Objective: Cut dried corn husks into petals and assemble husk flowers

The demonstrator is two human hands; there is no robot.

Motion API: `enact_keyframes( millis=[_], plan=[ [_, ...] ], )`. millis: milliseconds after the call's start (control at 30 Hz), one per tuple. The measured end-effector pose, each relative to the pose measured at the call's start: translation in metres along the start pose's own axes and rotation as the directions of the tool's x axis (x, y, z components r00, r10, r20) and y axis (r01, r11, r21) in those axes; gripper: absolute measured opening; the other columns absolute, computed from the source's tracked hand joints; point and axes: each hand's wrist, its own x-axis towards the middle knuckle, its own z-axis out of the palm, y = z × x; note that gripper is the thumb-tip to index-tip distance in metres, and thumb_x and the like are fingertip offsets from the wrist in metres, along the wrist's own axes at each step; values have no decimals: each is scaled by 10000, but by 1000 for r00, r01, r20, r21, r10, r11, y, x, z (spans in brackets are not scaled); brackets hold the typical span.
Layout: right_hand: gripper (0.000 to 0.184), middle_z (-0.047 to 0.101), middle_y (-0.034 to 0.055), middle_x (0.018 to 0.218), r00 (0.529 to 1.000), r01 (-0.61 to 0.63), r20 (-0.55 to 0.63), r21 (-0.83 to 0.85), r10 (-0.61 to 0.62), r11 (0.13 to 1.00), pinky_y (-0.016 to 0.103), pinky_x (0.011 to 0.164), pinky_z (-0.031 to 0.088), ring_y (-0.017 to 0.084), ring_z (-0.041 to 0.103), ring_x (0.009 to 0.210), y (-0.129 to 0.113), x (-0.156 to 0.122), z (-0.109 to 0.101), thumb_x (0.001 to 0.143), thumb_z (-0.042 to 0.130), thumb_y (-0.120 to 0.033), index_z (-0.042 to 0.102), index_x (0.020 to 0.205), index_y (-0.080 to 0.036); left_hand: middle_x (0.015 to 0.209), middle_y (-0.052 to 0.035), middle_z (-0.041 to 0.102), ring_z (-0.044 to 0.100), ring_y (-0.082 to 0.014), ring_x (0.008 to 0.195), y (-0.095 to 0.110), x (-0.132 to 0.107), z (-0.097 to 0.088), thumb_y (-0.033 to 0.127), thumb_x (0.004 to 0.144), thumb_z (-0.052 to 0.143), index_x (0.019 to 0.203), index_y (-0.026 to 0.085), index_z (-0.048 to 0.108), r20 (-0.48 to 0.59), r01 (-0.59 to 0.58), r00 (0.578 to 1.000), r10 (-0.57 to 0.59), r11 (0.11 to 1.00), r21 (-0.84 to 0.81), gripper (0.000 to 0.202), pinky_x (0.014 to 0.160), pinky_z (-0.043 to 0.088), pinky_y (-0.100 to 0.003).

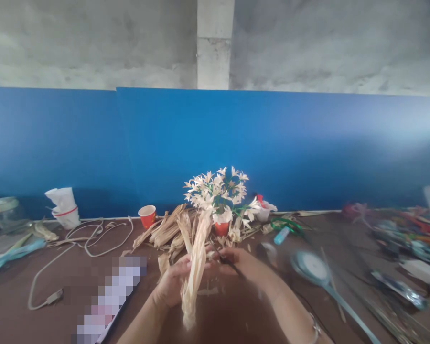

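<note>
Left-hand grip: the left hand (172,284) is closed around the middle of one long husk strip (197,258), pale, dry and fibrous, which stands nearly upright above the front of the brown bench (57,277), its frayed lower end hanging below the fingers. The right hand (238,263) touches the strip's right side; its fingers curl near a thin dark object, but blur hides whether that grip is closed. Just behind both hands lies a heap of husks (170,229), flat, curled and straw-coloured. Beside it stands one bunch of small white star-shaped flowers (217,188) in a red cup (221,228); a second red cup (147,216) stands alone to the left. One thin white cable (93,239) loops across the bench's left side, and one round teal ribbon spool (313,267) lies to the right.
</note>
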Motion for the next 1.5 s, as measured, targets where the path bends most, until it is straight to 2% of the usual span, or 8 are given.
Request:
enact_keyframes(
  millis=[200, 400, 533, 833, 1000, 1200, 1333, 1500],
  plan=[
    [359, 648, 2, 761, 998, -16, 59, 81, 11, 997, 271, 682, 477, 164, 613, 735, -4, 0, 10, 590, 756, -369, 635, 872, -182, 1019, -163, 668, 562, -334, 1052, 2, -1, -5, 260, 597, 643, 1020, 88, 648, 5, -14, 1000, 14, 999, 33, 457, 867, 435, -389],
    [398, 557, -28, 664, 995, 55, -85, 130, -45, 990, 197, 495, 408, 95, 517, 538, -15, -15, -1, 603, 736, -395, 588, 906, -185, 1162, -161, 612, 412, -303, 1228, 4, 2, -13, 223, 587, 627, 1053, 56, 637, 22, -70, 997, 69, 996, 60, 495, 1013, 324, -338],
    [439, 581, 1, 716, 960, 181, -244, 156, -140, 971, 224, 545, 435, 141, 571, 648, -20, -19, -6, 643, 685, -410, 551, 999, -191, 1253, -162, 547, 327, -305, 1281, 0, 5, -19, 215, 602, 605, 1098, 38, 610, 91, -108, 990, 108, 994, 2, 526, 1066, 245, -365],
    [253, 629, 17, 759, 855, 176, -434, -275, -285, 945, 264, 642, 479, 174, 620, 695, 11, 15, 38, 646, 546, -198, 494, 894, -207, 1209, -183, 574, 305, -339, 1284, 1, 0, -11, 234, 551, 632, 1067, 23, 615, 102, -35, 994, 35, 999, -4, 557, 1036, 310, -390],
    [215, 610, 12, 722, 813, 87, -470, -484, -343, 871, 250, 627, 463, 166, 600, 665, 11, 11, 29, 694, 478, -164, 494, 904, -205, 1237, -176, 555, 334, -339, 1270, 4, -2, -10, 251, 568, 622, 1057, 28, 628, 72, -63, 995, 64, 998, -19, 538, 1035, 309, -395],
    [426, 613, 53, 955, 697, -88, -492, -780, -521, 619, 333, 811, 421, 236, 557, 922, 11, 3, 2, 605, 456, -59, 537, 992, -217, 995, -104, 689, 633, -252, 905, 5, 3, -12, 237, 620, 664, 902, 124, 676, -223, -187, 959, 175, 982, -31, 304, 791, 495, -327],
    [362, 622, 65, 980, 651, 81, -549, -637, -524, 767, 309, 770, 460, 202, 596, 833, 15, 1, 3, 709, 478, -142, 502, 1065, -201, 620, 0, 671, 606, -144, 515, 6, 6, -18, 243, 630, 697, 831, 175, 659, -399, -242, 888, 230, 970, 20, 216, 505, 467, -234],
    [295, 645, 62, 805, 591, 259, -613, -471, -524, 843, 274, 641, 482, 184, 604, 690, 5, -11, 0, 741, 580, -334, 512, 981, -177, 634, -5, 665, 600, -139, 521, 15, 2, -20, 270, 617, 717, 828, 159, 658, -347, -308, 889, 299, 951, 30, 246, 512, 453, -225]
  ],
)
